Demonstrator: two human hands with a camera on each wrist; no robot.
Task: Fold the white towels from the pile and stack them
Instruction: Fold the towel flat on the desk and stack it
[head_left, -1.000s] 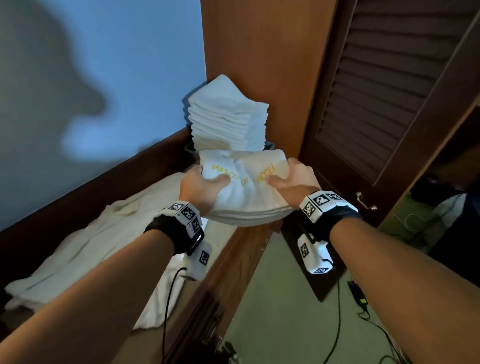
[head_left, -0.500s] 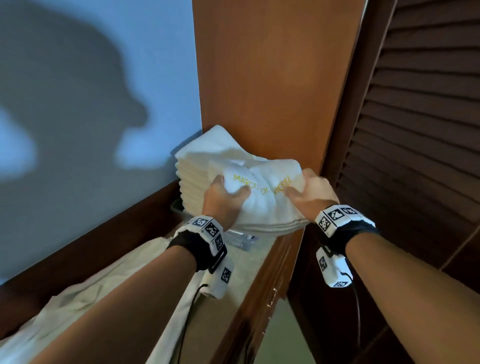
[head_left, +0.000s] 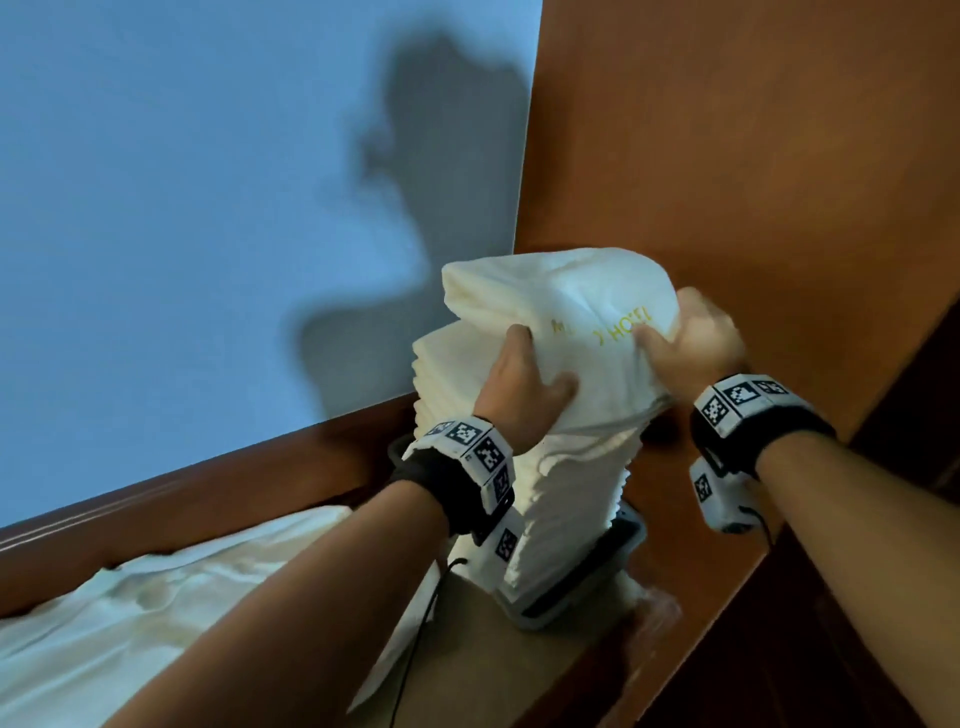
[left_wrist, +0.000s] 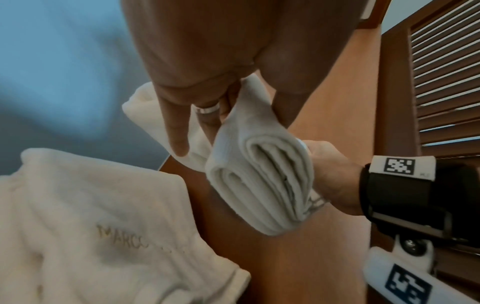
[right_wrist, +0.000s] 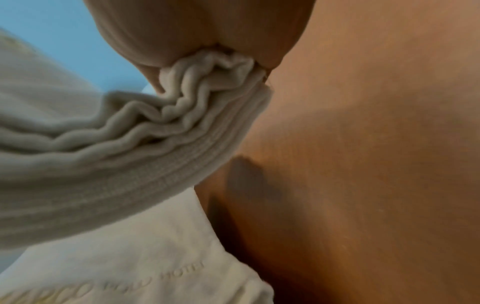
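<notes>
1. The folded towel (head_left: 561, 332) hung between both hands, just above the stack of towels (head_left: 566, 488).
2. The left hand (head_left: 519, 395) gripped its near left edge.
3. The right hand (head_left: 691, 348) clutched its right edge.
4. Loose towels (head_left: 156, 613) lay below the left forearm.
</notes>
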